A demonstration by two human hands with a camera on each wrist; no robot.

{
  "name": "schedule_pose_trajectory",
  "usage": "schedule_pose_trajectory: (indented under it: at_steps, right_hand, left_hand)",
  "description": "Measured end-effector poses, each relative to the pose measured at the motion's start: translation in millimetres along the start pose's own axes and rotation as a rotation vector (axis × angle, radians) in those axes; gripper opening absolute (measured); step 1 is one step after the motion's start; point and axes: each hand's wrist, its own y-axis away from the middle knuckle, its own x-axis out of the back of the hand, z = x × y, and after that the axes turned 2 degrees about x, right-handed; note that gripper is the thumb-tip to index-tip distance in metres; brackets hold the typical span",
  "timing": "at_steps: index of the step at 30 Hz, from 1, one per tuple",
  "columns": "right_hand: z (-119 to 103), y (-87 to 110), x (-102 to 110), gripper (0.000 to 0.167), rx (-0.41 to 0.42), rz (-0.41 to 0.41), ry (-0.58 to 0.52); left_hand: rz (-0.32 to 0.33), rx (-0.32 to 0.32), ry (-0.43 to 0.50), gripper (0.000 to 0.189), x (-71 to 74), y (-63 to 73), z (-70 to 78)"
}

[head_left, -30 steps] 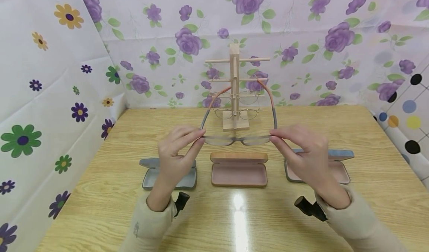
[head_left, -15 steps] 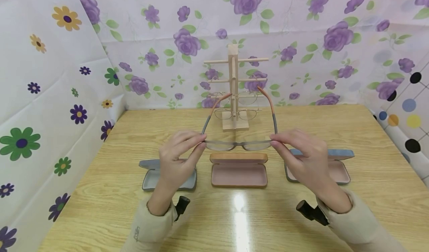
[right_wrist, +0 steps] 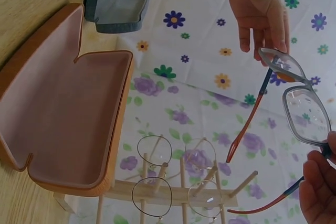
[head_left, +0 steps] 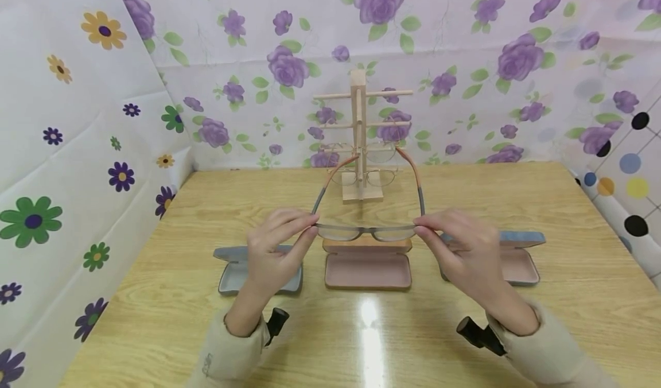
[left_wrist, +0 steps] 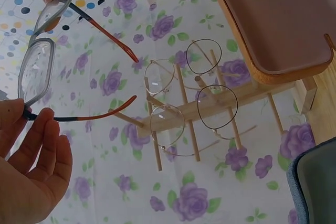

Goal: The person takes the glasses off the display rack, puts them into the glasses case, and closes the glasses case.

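A pair of eyeglasses with a grey frame and temples turning from dark blue to orange is held up in both hands. My left hand pinches the left hinge corner between thumb and fingers, and my right hand pinches the right one. Both temples are unfolded and point away toward the wooden stand. Below the glasses lies an open orange-brown case with a pink lining; the lenses overlap its lid in the head view. In the left wrist view the left fingers curl at the hinge.
Two thin wire-framed glasses hang on the stand's pegs, the lower pair near its base. An open grey-blue case sits at left, and a blue-lidded case at right, partly behind the right hand. A flowered cloth hangs behind the table.
Both hands have lowered the eyeglasses a little, bringing the lenses from above the middle case down over its lid. The cases and the stand stay in place.
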Motion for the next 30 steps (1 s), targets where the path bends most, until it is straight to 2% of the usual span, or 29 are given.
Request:
schedule_pose_trajectory:
  at_steps: [8, 13, 18, 25, 30]
  right_hand:
    - [-1, 3.5, -2, 0.034, 0.013, -0.003, 0.032]
    - [-2, 8.4, -4, 0.034, 0.006, 0.022, 0.043]
    - [-1, 14.5, -8, 0.034, 0.014, 0.045, 0.045]
    - [-1, 20.7, -13, 0.036, 0.028, 0.103, 0.045]
    - [-1, 23.6, -15, 0.037, 0.033, 0.123, 0.018]
  left_hand:
    - [-0.025, -0.004, -0.006, 0.026, 1.9, 5.5, -2.0]
    - [-0.045, 0.038, 0.024, 0.023, 0.8, 9.7, -2.6]
    - [-0.072, 0.112, 0.052, 0.027, 0.5, 14.2, -3.8]
    - [-0.118, 0.246, 0.052, 0.042, 2.0, 18.6, -7.2]
    - [-0.18, 0.368, 0.154, 0.036, 5.7, 21.1, -10.4]
